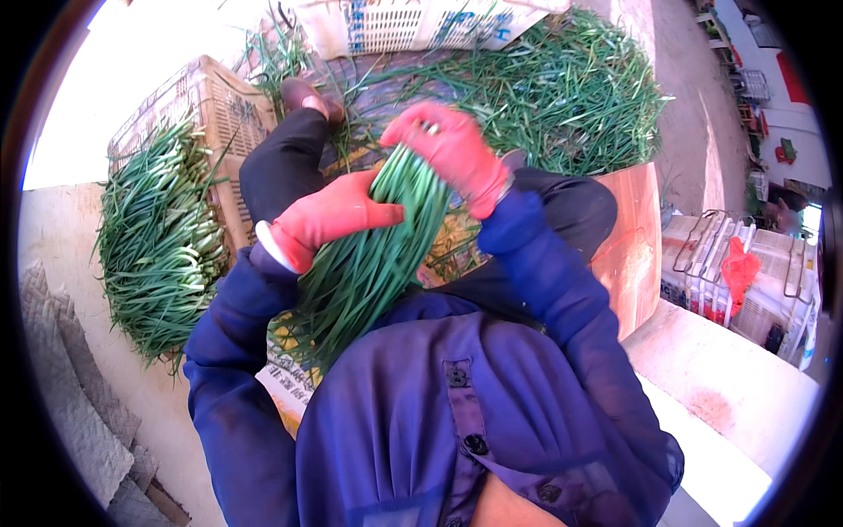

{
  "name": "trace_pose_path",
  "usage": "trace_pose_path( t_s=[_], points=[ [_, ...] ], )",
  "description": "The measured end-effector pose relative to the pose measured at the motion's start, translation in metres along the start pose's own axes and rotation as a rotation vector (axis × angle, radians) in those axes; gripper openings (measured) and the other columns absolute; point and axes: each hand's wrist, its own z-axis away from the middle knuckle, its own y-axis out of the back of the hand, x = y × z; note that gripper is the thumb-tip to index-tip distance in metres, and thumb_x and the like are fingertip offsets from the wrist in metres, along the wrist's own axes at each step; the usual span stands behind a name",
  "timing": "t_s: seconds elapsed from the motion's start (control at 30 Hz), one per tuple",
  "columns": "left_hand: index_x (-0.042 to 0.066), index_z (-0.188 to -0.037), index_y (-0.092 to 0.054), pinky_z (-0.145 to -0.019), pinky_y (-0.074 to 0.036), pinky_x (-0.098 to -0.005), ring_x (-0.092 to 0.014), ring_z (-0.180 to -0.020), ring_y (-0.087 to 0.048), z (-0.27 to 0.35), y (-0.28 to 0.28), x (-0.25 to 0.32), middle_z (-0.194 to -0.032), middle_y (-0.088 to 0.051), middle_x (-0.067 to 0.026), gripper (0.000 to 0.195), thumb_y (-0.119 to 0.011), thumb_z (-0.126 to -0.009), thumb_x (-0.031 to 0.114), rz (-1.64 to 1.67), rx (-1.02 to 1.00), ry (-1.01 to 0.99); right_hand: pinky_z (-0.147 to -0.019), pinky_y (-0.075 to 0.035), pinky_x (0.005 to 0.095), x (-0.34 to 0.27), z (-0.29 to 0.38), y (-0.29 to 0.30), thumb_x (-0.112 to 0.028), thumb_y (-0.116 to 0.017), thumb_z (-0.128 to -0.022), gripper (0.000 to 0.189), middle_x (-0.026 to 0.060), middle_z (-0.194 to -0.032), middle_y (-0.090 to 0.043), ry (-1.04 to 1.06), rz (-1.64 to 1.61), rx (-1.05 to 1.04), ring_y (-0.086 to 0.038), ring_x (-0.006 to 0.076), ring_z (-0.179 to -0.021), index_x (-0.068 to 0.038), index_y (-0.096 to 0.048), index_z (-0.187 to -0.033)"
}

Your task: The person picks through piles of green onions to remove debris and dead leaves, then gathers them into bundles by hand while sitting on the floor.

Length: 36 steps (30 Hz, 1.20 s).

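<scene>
A thick bunch of chives, perhaps Chinese chives, stands tilted in front of my torso, its pale stem ends up and its leaves hanging towards my lap. My left hand, in a red rubber glove, is wrapped around the bunch from the left, thumb across the front. At the top, my right hand, in a matching glove, curls over the stem ends. Pale tips show between its fingers, which are slightly blurred. To my left, a pile of bunched chives lies with the stems pointing towards me.
Beside that pile stands a beige plastic crate. Another white crate is at the far side. Loose green leaves heap up on the ground ahead to the right. A wooden board rises by my right knee; stacked crates stand farther right.
</scene>
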Motion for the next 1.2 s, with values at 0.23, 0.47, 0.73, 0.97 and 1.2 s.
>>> trace_pose_path(
  t_s=[0.23, 0.47, 0.73, 0.97, 1.2],
  points=[
    [0.002, -0.105, -0.055, -0.076, -0.047, -0.0426, -0.038, -0.089, -0.059, 0.015, 0.031, 0.024, -0.09, -0.063, -0.0203, 0.04, -0.063, -0.068, 0.014, -1.008, 0.539, -0.201, -0.065, -0.05, 0.0272, -0.112, -0.049, 0.147, -0.018, -0.06, -0.083, 0.012, 0.0051, -0.079, -0.068, 0.388, 0.57, 0.461, -0.064, 0.0144, -0.071, -0.008, -0.066, -0.085],
    [0.004, -0.115, -0.055, -0.076, -0.049, -0.0404, -0.034, -0.088, -0.061, -0.023, -0.044, 0.055, -0.097, -0.063, -0.0165, 0.039, -0.056, -0.076, 0.0, -0.83, 0.755, -1.09, -0.058, -0.048, 0.0374, -0.073, -0.035, 0.112, -0.029, -0.062, -0.082, 0.019, 0.0113, -0.076, -0.063, 0.412, 0.926, 0.588, -0.062, 0.03, -0.07, -0.01, -0.063, -0.082],
    [0.01, -0.119, -0.05, -0.068, -0.049, -0.0422, -0.034, -0.077, -0.063, -0.086, -0.104, 0.012, -0.1, -0.063, -0.0132, 0.042, -0.052, -0.078, 0.005, -0.609, 0.907, -0.66, -0.058, -0.049, 0.0379, -0.044, -0.021, 0.064, -0.024, -0.064, -0.081, 0.015, 0.0092, -0.077, -0.063, 0.467, 0.883, 0.617, -0.062, 0.0297, -0.069, -0.01, -0.06, -0.079],
    [0.01, -0.116, -0.052, -0.071, -0.048, -0.0446, -0.036, -0.084, -0.061, -0.09, -0.099, -0.017, -0.1, -0.063, -0.0162, 0.037, -0.049, -0.079, 0.009, -0.632, 0.927, -0.478, -0.058, -0.048, 0.037, -0.034, -0.007, 0.053, -0.023, -0.064, -0.081, 0.014, 0.0082, -0.076, -0.062, 0.46, 0.814, 0.643, -0.061, 0.029, -0.068, -0.01, -0.06, -0.078],
    [0.004, -0.087, -0.068, -0.069, -0.051, -0.0413, -0.034, -0.086, -0.064, -0.097, -0.067, -0.122, -0.09, -0.066, -0.0154, 0.02, -0.058, -0.074, 0.016, -1.215, 0.08, 0.208, -0.058, -0.048, 0.0356, -0.038, -0.003, 0.076, -0.023, -0.065, -0.081, 0.014, 0.008, -0.077, -0.063, 0.462, 0.818, 0.635, -0.062, 0.028, -0.069, -0.009, -0.061, -0.08]
  ],
)
